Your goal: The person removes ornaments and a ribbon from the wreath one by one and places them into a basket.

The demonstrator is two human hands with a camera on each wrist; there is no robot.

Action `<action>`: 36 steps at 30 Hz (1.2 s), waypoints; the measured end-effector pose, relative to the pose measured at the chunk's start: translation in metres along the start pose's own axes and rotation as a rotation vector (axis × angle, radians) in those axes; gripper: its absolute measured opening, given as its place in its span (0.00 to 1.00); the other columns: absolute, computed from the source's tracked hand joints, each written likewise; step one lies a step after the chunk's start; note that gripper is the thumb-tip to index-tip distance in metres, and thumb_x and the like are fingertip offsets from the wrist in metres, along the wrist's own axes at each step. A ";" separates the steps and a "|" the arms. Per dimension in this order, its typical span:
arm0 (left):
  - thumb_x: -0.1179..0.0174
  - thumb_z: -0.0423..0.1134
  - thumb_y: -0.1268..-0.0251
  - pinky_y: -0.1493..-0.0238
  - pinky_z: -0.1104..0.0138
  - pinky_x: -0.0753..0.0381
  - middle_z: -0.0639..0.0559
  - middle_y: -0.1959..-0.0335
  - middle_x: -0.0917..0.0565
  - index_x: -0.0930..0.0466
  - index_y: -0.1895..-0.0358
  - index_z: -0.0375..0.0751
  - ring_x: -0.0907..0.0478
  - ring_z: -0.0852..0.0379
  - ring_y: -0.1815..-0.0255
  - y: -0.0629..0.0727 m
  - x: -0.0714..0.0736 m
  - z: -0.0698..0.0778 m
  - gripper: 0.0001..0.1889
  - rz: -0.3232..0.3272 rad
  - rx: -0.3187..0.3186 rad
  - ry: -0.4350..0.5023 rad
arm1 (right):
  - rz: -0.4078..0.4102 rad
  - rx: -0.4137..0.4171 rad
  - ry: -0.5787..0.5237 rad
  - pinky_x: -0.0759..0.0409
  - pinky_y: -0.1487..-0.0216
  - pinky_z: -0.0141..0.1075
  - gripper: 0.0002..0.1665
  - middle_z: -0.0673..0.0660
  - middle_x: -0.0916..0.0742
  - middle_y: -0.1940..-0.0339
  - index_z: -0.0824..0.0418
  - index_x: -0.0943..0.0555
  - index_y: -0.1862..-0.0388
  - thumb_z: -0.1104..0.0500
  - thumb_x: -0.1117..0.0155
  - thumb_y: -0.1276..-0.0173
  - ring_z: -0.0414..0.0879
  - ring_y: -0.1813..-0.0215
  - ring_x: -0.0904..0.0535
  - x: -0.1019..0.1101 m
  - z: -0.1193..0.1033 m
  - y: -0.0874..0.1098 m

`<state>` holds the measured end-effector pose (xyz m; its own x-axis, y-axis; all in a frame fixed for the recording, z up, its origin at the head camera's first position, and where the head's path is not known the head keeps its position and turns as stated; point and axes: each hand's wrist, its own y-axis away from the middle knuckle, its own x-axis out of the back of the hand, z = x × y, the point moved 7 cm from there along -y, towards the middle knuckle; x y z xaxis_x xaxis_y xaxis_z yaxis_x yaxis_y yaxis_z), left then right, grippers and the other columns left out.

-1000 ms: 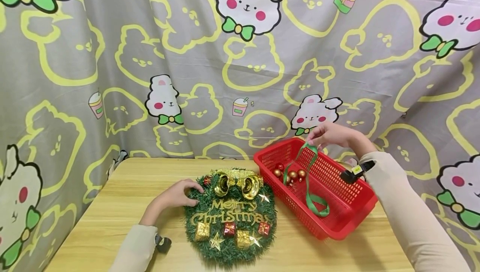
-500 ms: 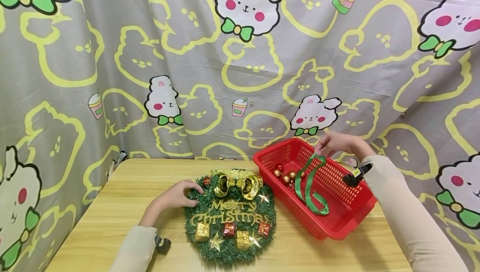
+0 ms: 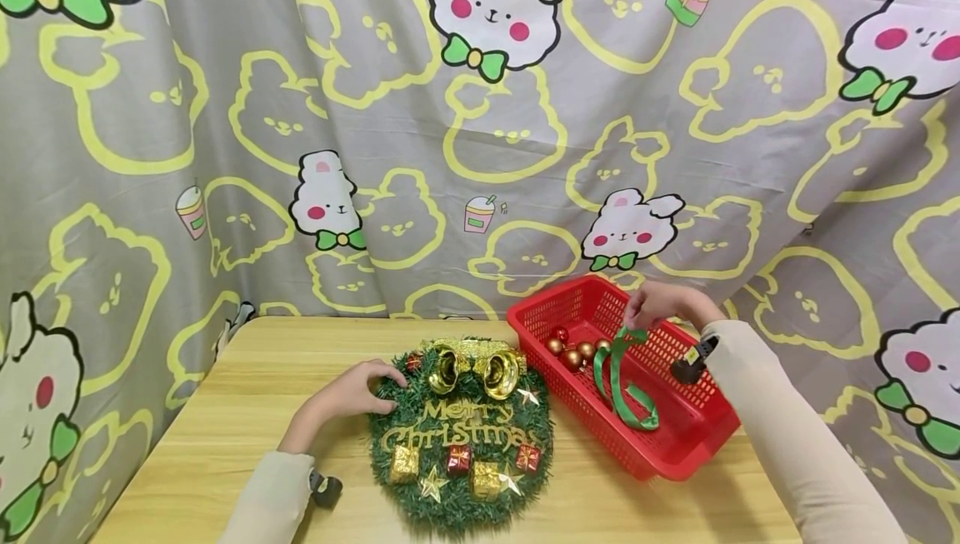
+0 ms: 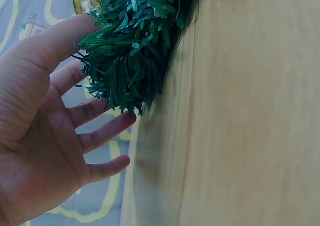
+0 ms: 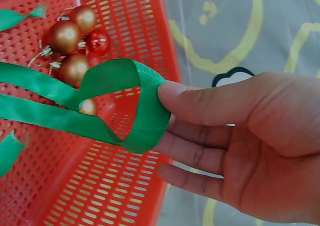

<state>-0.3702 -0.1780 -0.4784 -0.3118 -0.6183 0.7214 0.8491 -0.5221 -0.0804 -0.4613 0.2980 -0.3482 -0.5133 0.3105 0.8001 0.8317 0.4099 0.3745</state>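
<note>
My right hand [image 3: 667,304] pinches a green ribbon [image 5: 150,113] between thumb and fingers, above the red plastic basket [image 3: 637,462]. The ribbon makes a loop at the fingertips, and its tails hang down into the basket. My left hand [image 3: 352,390] touches the left edge of a round green Christmas wreath [image 3: 465,506]; its fingers are spread and fairly straight in the left wrist view, with the thumb [image 4: 65,35] against the tinsel. Two gold bells [image 3: 501,373], gold "Merry Christmas" lettering [image 3: 461,436], small gift boxes and stars decorate the wreath.
Several gold bauble ornaments [image 5: 75,70] and a red one [image 5: 98,41] lie in the basket's back left part. The basket stands on the wooden table [image 3: 225,411], right of the wreath. A grey curtain [image 3: 420,127] with cartoon rabbits hangs behind.
My right hand has come down closer to the basket with the ribbon, after shifting slightly right; the ribbon has sunk further into the basket. The left hand and wreath have stayed put.
</note>
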 end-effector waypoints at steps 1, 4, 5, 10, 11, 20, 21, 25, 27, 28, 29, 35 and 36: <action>0.31 0.38 0.39 0.41 0.47 0.23 0.49 0.48 0.19 0.15 0.49 0.51 0.25 0.46 0.43 0.000 0.000 0.000 0.15 0.000 0.001 0.005 | -0.005 -0.012 0.014 0.25 0.66 0.34 0.05 0.50 0.16 0.75 0.65 0.14 0.68 0.71 0.37 0.39 0.41 0.72 0.26 -0.002 0.001 -0.002; 0.31 0.38 0.39 0.42 0.48 0.22 0.49 0.47 0.19 0.15 0.49 0.51 0.25 0.45 0.42 0.000 0.001 0.000 0.15 0.002 0.006 0.005 | -0.023 0.002 0.066 0.26 0.67 0.34 0.06 0.51 0.15 0.75 0.65 0.14 0.69 0.71 0.37 0.40 0.40 0.72 0.26 -0.009 0.002 -0.006; 0.31 0.39 0.39 0.42 0.48 0.23 0.49 0.47 0.19 0.15 0.49 0.52 0.25 0.45 0.42 0.001 0.001 0.000 0.15 0.003 0.014 0.008 | -0.029 0.000 0.079 0.27 0.68 0.34 0.06 0.51 0.15 0.75 0.65 0.14 0.69 0.72 0.37 0.40 0.40 0.73 0.27 -0.012 0.003 -0.008; 0.31 0.40 0.38 0.42 0.47 0.23 0.49 0.46 0.20 0.16 0.48 0.52 0.25 0.45 0.42 0.001 0.002 -0.001 0.15 0.001 0.017 -0.002 | -0.041 0.002 0.079 0.28 0.69 0.34 0.06 0.49 0.18 0.78 0.66 0.15 0.72 0.72 0.38 0.40 0.38 0.76 0.29 -0.024 0.005 -0.014; 0.31 0.40 0.38 0.41 0.46 0.23 0.49 0.46 0.20 0.16 0.48 0.52 0.25 0.45 0.42 0.001 0.002 0.000 0.15 0.000 0.017 -0.001 | -0.042 0.000 0.068 0.28 0.68 0.35 0.06 0.49 0.18 0.79 0.66 0.15 0.72 0.72 0.38 0.39 0.38 0.77 0.29 -0.027 0.006 -0.015; 0.30 0.39 0.39 0.47 0.51 0.20 0.46 0.46 0.19 0.15 0.48 0.49 0.24 0.43 0.43 0.000 0.002 0.003 0.15 -0.006 -0.003 0.013 | -0.034 0.060 0.089 0.28 0.69 0.31 0.06 0.53 0.14 0.76 0.70 0.13 0.69 0.73 0.37 0.40 0.37 0.75 0.28 -0.042 0.001 -0.025; 0.30 0.39 0.39 0.48 0.53 0.20 0.45 0.46 0.19 0.16 0.48 0.49 0.24 0.43 0.43 0.000 0.003 0.003 0.15 -0.007 -0.005 0.015 | -0.038 0.064 0.090 0.29 0.69 0.30 0.06 0.53 0.13 0.76 0.70 0.13 0.69 0.73 0.37 0.40 0.37 0.76 0.29 -0.044 0.000 -0.027; 0.30 0.39 0.39 0.50 0.56 0.20 0.45 0.45 0.19 0.16 0.48 0.49 0.24 0.43 0.42 0.000 0.003 0.002 0.15 -0.007 -0.002 0.017 | -0.044 0.072 0.069 0.30 0.69 0.31 0.06 0.52 0.15 0.78 0.71 0.13 0.70 0.73 0.37 0.39 0.37 0.76 0.30 -0.050 -0.002 -0.032; 0.30 0.39 0.39 0.51 0.58 0.20 0.45 0.45 0.19 0.16 0.48 0.49 0.24 0.43 0.42 0.000 0.003 0.001 0.15 -0.006 0.001 0.021 | -0.038 0.070 0.065 0.29 0.70 0.32 0.06 0.50 0.16 0.79 0.71 0.13 0.70 0.72 0.36 0.37 0.38 0.77 0.30 -0.053 -0.003 -0.034; 0.30 0.39 0.39 0.52 0.59 0.20 0.45 0.45 0.20 0.16 0.48 0.49 0.24 0.44 0.42 0.000 0.003 0.001 0.15 -0.006 0.002 0.026 | -0.034 0.072 0.067 0.30 0.70 0.32 0.06 0.50 0.17 0.79 0.71 0.13 0.71 0.72 0.36 0.37 0.38 0.77 0.31 -0.053 -0.004 -0.035; 0.30 0.39 0.39 0.52 0.60 0.21 0.45 0.45 0.20 0.16 0.48 0.49 0.25 0.44 0.43 0.000 0.002 0.001 0.15 -0.006 0.003 0.029 | -0.030 0.073 0.075 0.30 0.70 0.31 0.06 0.49 0.18 0.80 0.71 0.13 0.71 0.72 0.36 0.37 0.38 0.77 0.31 -0.054 -0.005 -0.036; 0.30 0.39 0.38 0.57 0.65 0.23 0.44 0.45 0.20 0.16 0.48 0.47 0.25 0.47 0.45 0.000 0.002 0.000 0.15 -0.008 -0.006 0.030 | -0.033 0.097 0.093 0.30 0.69 0.29 0.05 0.47 0.18 0.79 0.70 0.13 0.71 0.71 0.35 0.37 0.38 0.75 0.30 -0.060 -0.009 -0.041; 0.30 0.39 0.38 0.57 0.64 0.22 0.44 0.45 0.20 0.16 0.48 0.47 0.25 0.47 0.45 0.000 0.002 0.000 0.15 -0.009 -0.005 0.031 | -0.034 0.095 0.090 0.29 0.68 0.30 0.05 0.47 0.18 0.79 0.69 0.13 0.71 0.71 0.35 0.37 0.38 0.75 0.30 -0.061 -0.009 -0.042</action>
<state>-0.3706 -0.1797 -0.4773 -0.3327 -0.6314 0.7005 0.8440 -0.5307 -0.0775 -0.4628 0.2538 -0.4082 -0.5163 0.2189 0.8279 0.7882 0.4995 0.3595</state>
